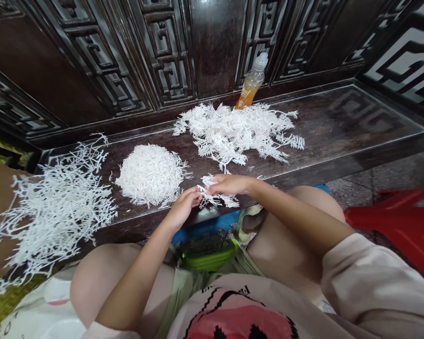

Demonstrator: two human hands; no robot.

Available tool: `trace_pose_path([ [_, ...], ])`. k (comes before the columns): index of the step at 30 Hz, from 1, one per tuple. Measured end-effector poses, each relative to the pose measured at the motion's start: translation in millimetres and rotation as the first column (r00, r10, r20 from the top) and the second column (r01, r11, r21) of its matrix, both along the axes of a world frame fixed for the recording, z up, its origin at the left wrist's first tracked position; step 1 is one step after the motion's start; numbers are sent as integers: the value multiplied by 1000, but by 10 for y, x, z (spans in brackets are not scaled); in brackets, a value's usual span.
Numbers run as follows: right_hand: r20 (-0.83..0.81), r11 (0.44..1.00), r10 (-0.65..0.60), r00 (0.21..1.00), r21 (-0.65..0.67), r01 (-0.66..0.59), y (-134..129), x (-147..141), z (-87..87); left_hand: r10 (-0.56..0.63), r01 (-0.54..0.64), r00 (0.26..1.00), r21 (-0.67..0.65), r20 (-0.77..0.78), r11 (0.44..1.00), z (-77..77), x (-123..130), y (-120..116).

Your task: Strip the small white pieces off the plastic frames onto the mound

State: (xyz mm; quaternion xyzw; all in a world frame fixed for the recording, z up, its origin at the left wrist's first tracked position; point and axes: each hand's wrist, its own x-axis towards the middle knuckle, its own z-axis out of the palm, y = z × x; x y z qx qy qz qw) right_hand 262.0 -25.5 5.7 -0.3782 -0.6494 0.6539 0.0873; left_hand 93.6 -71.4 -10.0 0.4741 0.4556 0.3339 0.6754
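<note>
My left hand (183,207) and my right hand (229,184) meet above the front edge of a dark wooden bench (325,127). Between their fingertips they pinch a small white branched sprig (214,197), whose material I cannot tell. Its fine strands spread out below my right hand. Just left of my left hand lies a dense, round pile of white sprigs (150,176). A looser, wider heap (233,132) lies beyond my hands, and another big tangled mass (53,207) spreads at the far left.
A plastic bottle with orange liquid (252,82) stands against a carved dark wood panel (162,52) behind the bench. A green container (208,256) sits low between my knees. A red plastic stool (399,221) stands on the floor at right.
</note>
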Motion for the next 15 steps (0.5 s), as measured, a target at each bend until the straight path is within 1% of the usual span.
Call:
trace_pose_path([
  [1, 11, 1000, 15, 1000, 26, -16, 0, 5, 2, -21, 28, 995, 67, -94, 997, 7, -6, -6],
  [3, 29, 996, 59, 998, 68, -61, 1, 14, 6, -58, 112, 961, 189, -271, 976, 20, -13, -17],
  [5, 51, 991, 92, 994, 88, -97, 3, 19, 7, -82, 188, 921, 249, -382, 950, 26, -13, -25],
  [6, 61, 990, 98, 993, 94, -104, 5, 20, 4, -89, 209, 909, 260, -408, 943, 26, -12, -26],
  [8, 66, 989, 94, 993, 108, -101, 10, 20, -2, -91, 213, 908, 263, -409, 941, 21, -11, -23],
  [10, 52, 989, 89, 995, 114, -94, 14, 21, -8, -89, 188, 927, 244, -365, 951, 13, -10, -15],
  [12, 42, 990, 94, 995, 103, -98, 14, 27, -5, -100, 165, 948, 200, -301, 966, 0, -10, -8],
  [15, 49, 992, 108, 993, 54, -111, -1, 33, 12, -118, 138, 974, 92, -192, 986, -24, -8, -6],
])
